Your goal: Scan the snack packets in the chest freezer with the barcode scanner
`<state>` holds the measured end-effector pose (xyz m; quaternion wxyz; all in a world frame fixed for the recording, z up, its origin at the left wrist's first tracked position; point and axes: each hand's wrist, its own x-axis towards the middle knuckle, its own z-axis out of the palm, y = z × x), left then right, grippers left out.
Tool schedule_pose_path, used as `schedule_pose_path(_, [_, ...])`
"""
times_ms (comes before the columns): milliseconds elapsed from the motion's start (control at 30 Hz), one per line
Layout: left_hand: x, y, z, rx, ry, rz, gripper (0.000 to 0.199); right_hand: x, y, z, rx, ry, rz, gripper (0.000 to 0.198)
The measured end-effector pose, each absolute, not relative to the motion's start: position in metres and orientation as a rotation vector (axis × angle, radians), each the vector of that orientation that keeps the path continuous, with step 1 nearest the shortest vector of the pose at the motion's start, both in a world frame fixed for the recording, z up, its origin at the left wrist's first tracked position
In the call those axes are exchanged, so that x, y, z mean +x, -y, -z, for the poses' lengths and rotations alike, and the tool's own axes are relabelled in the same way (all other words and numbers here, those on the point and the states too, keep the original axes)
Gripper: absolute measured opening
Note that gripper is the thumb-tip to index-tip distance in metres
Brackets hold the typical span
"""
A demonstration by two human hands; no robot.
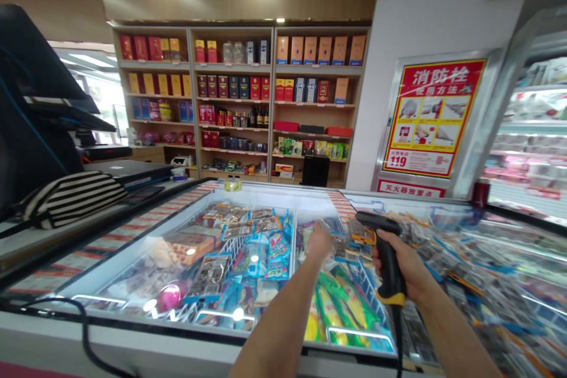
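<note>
My right hand [407, 266] is wrapped round the grip of a black and yellow barcode scanner [390, 269], its head pointing left and its cable hanging down. My left hand [319, 241] reaches forward over the middle of a chest freezer [208, 192]. Motion smears its fingers, and I cannot make out whether they hold anything. Nearest to it are packets in a wire basket. Below my left forearm lie green and yellow packs [341, 304]. Blue ice-cream packets [270, 254] are to the left, beside dark packets with blue edges [210, 274].
At the left are a black checkout screen [35, 100], a striped pouch [75, 198] and a loose black cable [84, 325]. Many dark packets [465, 266] fill the right side. Shelves of boxes [234, 87] and a red fire-hydrant poster [436, 118] stand behind.
</note>
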<state>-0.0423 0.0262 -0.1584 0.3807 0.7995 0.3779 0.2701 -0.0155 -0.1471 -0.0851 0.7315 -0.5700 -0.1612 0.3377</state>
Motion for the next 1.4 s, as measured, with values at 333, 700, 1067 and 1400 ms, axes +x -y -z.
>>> schedule_pose_path(333, [-0.039,-0.04,0.169,2.552,-1.114,-0.509,0.048,-0.02,0.131,0.09,-1.257,0.412,-0.789,0.016])
schedule_pose_path(700, [-0.156,-0.121,0.157,2.789,-1.377,-0.532,0.037,-0.044,0.086,0.094,-1.258,0.442,-0.924,0.017])
schedule_pose_path(1067, [-0.152,-0.127,0.155,2.571,-1.301,-0.51,0.02,-0.046,0.069,0.107,-1.181,0.454,-1.109,0.018])
schedule_pose_path(1400, [-0.143,-0.143,0.173,1.319,-0.932,-1.209,0.019,-0.074,0.065,0.117,-1.259,0.485,-1.143,0.022])
